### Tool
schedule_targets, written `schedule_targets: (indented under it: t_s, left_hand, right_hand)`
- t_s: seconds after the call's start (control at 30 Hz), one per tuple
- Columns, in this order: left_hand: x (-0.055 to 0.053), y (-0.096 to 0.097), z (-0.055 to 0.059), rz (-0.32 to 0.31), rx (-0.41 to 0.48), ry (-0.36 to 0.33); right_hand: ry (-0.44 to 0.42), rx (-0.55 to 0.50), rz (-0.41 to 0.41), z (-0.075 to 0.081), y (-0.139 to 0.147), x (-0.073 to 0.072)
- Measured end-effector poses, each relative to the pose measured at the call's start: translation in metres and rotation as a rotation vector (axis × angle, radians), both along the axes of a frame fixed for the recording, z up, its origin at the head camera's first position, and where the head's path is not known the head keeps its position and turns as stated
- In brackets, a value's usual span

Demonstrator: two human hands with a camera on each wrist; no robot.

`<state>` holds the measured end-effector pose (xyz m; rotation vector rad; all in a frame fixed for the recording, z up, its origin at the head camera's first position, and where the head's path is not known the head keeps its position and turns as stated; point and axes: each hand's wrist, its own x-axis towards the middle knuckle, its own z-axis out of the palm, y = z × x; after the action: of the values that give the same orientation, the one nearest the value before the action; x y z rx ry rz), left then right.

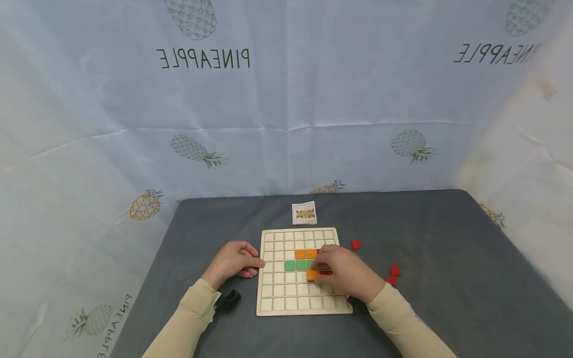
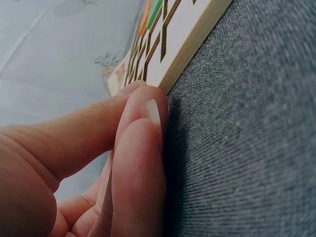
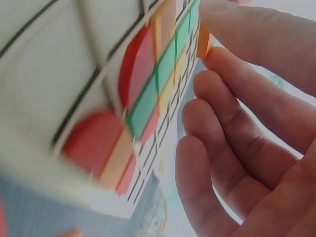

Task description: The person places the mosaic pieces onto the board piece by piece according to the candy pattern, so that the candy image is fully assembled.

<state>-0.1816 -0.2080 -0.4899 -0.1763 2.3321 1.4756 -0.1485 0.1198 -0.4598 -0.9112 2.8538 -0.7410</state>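
Note:
A wooden grid board [image 1: 272, 303] lies on the grey table. My left hand [image 1: 232, 261] pinches its left edge between thumb and fingertips, close up in the left wrist view. Over the board, my right hand [image 1: 349, 272] holds an orange square tile [image 1: 312, 275] between thumb and index finger; the tile [image 3: 203, 42] shows edge-on in the right wrist view. A row of green tiles [image 1: 296, 265] runs across the board, with orange tiles [image 1: 305, 254] behind it. Red pieces [image 3: 138, 69] flank the green row toward the right side, partly hidden by my right hand in the head view.
Loose red pieces lie right of the board: one [image 1: 355, 244] near its far corner, two others [image 1: 395, 270] farther right. A small pattern card [image 1: 304, 221] lies behind the board. Pineapple-print cloth [image 1: 286, 99] hangs behind the table [image 1: 215, 219].

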Motion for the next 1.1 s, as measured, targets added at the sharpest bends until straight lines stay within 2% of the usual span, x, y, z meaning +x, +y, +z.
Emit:
schedule_targets:
  t_s: [0.3, 0.7, 1.1]
  left_hand:
    - [0.001, 0.003, -0.001, -0.009, 0.024, 0.005]
    - [0.0, -0.001, -0.004, -0.015, 0.025, 0.025]
    - [0.001, -0.002, -0.003, -0.026, 0.031, 0.031]
  right_hand:
    - [0.039, 0.032, 0.021, -0.012, -0.022, -0.001]
    - [0.081, 0.02, 0.018, -0.016, -0.026, -0.002]
    - [0.085, 0.035, -0.006, -0.016, -0.028, -0.001]
